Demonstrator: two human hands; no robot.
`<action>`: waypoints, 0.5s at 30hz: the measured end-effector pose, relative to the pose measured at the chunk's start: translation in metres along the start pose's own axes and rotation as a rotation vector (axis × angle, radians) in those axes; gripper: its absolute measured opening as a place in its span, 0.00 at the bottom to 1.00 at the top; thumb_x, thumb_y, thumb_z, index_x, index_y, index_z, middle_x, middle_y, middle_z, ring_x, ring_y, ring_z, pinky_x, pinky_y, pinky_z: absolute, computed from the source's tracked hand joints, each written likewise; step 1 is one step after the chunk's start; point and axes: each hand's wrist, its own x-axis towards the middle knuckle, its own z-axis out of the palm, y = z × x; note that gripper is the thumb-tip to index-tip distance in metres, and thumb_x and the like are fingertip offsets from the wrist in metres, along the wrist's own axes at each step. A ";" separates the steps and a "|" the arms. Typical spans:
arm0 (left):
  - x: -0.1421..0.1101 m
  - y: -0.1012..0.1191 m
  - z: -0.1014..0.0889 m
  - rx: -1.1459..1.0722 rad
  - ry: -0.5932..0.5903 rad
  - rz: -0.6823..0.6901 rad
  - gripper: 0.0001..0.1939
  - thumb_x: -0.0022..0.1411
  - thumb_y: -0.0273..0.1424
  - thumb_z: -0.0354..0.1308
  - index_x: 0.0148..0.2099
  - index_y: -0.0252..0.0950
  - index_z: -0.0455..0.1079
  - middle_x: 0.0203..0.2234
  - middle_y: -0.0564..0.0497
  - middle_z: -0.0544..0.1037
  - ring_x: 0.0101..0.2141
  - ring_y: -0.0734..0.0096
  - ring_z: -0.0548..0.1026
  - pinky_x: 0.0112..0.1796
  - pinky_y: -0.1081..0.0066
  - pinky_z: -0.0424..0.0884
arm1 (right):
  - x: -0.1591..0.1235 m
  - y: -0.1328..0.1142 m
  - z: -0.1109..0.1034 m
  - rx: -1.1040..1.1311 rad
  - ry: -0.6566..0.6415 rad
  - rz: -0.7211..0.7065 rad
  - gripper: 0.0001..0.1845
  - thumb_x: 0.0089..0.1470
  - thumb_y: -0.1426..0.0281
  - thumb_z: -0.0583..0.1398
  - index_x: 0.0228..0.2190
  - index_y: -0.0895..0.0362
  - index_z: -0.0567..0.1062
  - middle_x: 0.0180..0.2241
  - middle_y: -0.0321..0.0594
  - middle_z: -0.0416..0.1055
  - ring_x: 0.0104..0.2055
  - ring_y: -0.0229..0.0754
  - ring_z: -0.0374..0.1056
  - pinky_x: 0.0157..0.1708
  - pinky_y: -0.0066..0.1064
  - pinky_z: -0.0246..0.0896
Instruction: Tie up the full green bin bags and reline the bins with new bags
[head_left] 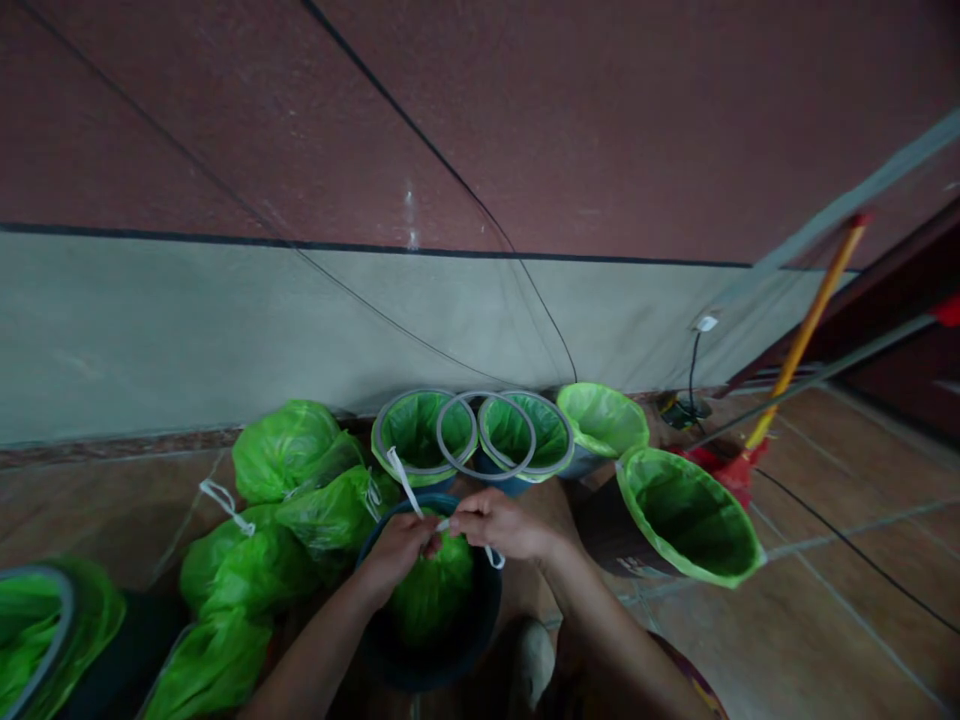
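Observation:
A green trash bag [431, 605] with its neck gathered sits inside a dark blue bin [493, 620] in front of me. My left hand [397, 555] is closed on the white drawstring [405, 480] above the bag, and one strap end sticks up from the fingers. Right beside it, my right hand [504, 522] pinches the same drawstring, with a short white end hanging below. Whether a knot lies between the fingers I cannot tell. Left of the bin lie several filled green bags [247, 555], some with white ties showing.
Two lined bins [424, 432] stand by the wall, with a loose grey ring [444, 450] across their rims. Farther right are a light green-lined bin [600, 420] and a tilted brown one [694, 515]. A yellow-handled tool [814, 320] leans rightward. Another lined bin [64, 620] is at lower left.

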 end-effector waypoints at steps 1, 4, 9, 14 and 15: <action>-0.002 0.004 -0.001 -0.012 -0.029 0.004 0.18 0.53 0.44 0.56 0.24 0.35 0.74 0.18 0.52 0.74 0.22 0.72 0.68 0.29 0.70 0.61 | -0.002 -0.003 0.000 0.061 -0.068 -0.011 0.17 0.56 0.58 0.58 0.27 0.58 0.77 0.18 0.30 0.61 0.20 0.31 0.53 0.21 0.24 0.47; -0.005 0.011 -0.005 -0.014 -0.038 -0.015 0.11 0.48 0.37 0.61 0.27 0.34 0.77 0.20 0.51 0.76 0.24 0.70 0.70 0.31 0.69 0.63 | -0.008 -0.008 0.004 -0.027 -0.283 0.041 0.15 0.55 0.61 0.58 0.28 0.58 0.78 0.18 0.31 0.64 0.20 0.31 0.56 0.20 0.23 0.48; -0.004 0.011 -0.009 0.191 -0.092 0.071 0.08 0.47 0.32 0.60 0.31 0.36 0.78 0.23 0.51 0.79 0.28 0.66 0.74 0.34 0.67 0.68 | -0.005 -0.005 0.010 -0.492 -0.015 0.130 0.08 0.49 0.72 0.60 0.22 0.56 0.78 0.20 0.35 0.71 0.25 0.35 0.64 0.26 0.26 0.54; -0.010 0.018 -0.009 0.520 -0.137 0.323 0.08 0.56 0.29 0.55 0.36 0.38 0.75 0.31 0.51 0.80 0.35 0.66 0.75 0.42 0.66 0.69 | 0.010 0.003 0.019 -0.226 0.160 -0.043 0.18 0.50 0.79 0.53 0.37 0.56 0.79 0.38 0.39 0.78 0.40 0.40 0.71 0.42 0.28 0.62; -0.012 0.020 -0.009 0.570 -0.140 0.390 0.07 0.57 0.27 0.53 0.35 0.38 0.73 0.31 0.52 0.80 0.36 0.67 0.76 0.45 0.65 0.69 | 0.013 0.006 0.022 -0.147 0.110 -0.075 0.19 0.50 0.80 0.52 0.38 0.56 0.79 0.38 0.38 0.78 0.41 0.39 0.71 0.43 0.28 0.62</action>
